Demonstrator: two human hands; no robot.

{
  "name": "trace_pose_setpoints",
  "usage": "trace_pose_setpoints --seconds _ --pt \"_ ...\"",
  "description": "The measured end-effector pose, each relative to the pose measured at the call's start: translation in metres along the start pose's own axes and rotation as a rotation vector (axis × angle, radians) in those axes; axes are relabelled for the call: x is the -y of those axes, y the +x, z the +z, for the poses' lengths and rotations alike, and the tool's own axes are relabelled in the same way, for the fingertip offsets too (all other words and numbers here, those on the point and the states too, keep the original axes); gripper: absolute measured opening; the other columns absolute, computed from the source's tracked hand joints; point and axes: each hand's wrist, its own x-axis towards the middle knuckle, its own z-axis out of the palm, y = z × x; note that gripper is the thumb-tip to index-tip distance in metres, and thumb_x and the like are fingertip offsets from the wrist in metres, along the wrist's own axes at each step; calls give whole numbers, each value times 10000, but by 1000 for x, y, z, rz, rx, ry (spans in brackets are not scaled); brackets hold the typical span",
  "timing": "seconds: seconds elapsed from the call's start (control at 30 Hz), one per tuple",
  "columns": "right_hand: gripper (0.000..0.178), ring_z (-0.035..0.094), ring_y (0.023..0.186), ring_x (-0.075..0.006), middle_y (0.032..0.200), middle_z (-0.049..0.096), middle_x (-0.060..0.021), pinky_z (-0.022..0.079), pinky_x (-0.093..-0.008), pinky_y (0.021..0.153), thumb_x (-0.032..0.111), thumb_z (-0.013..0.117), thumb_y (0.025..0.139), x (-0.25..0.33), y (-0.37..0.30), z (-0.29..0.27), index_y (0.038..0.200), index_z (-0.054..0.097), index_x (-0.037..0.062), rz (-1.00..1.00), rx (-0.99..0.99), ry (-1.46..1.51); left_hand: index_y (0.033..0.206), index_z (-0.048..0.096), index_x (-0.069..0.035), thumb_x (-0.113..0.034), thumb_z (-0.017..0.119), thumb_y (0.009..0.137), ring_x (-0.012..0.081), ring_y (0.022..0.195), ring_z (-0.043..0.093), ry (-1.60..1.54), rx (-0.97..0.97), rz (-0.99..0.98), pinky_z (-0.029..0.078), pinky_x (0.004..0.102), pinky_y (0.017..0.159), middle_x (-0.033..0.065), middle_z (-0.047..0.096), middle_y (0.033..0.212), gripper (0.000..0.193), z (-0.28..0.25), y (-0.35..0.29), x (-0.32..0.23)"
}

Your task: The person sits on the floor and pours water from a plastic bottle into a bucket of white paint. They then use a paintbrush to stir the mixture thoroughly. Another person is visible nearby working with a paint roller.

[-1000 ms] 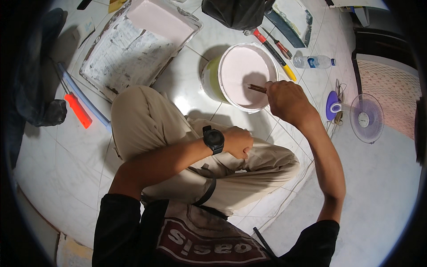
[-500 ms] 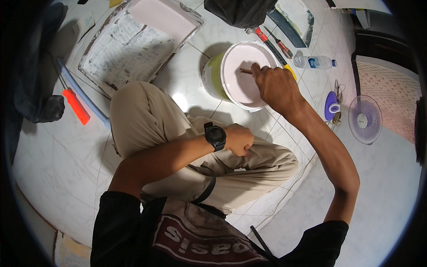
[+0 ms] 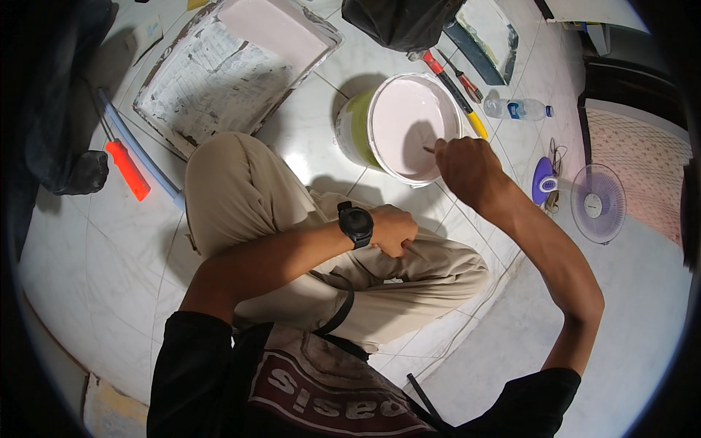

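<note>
Stick (image 3: 429,150), thin and brown, is poking from the right hand (image 3: 471,171), whose fingers are gripping it at the near right rim of an open bucket (image 3: 355,131); whether its tip is touching the pale pink paint (image 3: 405,117) is hard to tell. The left hand (image 3: 394,230) is resting on a trouser leg, curling into a loose fist with nothing showing in it. Beyond the bucket a black bag (image 3: 398,22) is crowding in; a long-handled tool (image 3: 454,89) is lying just beside its right rim. White tiles are showing between bucket and paint tray (image 3: 204,91). Toward the tiled floor's (image 3: 87,255) right edge, a bottle (image 3: 517,109) is lying and a fan (image 3: 599,204) is standing.
</note>
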Motion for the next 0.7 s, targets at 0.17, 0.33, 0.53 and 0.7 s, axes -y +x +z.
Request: trace_pose_setpoints --seconds 0.17,0.33,0.53,0.7 --pt "140 744 694 -317 745 712 -154 599 -457 642 135 577 1008 -4 0 9 978 658 25 -188 -381 219 788 771 -85 -308 808 771 344 701 704 -29 -17 19 546 472 666 107 729 727 227 1 2 2" --pt "105 761 764 -253 814 733 -99 611 -381 686 119 633 953 3 25 -8 953 714 53 -23 -366 81 796 776 -86 -309 810 779 341 708 706 -22 1 3 548 467 670 104 738 742 225 0 1 0" --pt "117 795 837 -224 875 780 -82 622 -341 669 127 656 938 -15 45 -9 932 767 91 125 -362 0 810 784 -87 -289 817 791 334 713 709 -32 -5 5 549 464 676 105 745 755 205 -5 -3 -2" --pt "140 790 788 -265 832 773 -122 619 -375 656 120 640 965 -26 37 7 898 753 75 183 -346 73 796 764 -86 -277 816 803 334 715 708 62 -97 85 546 460 671 104 730 732 198 -13 -7 -8"
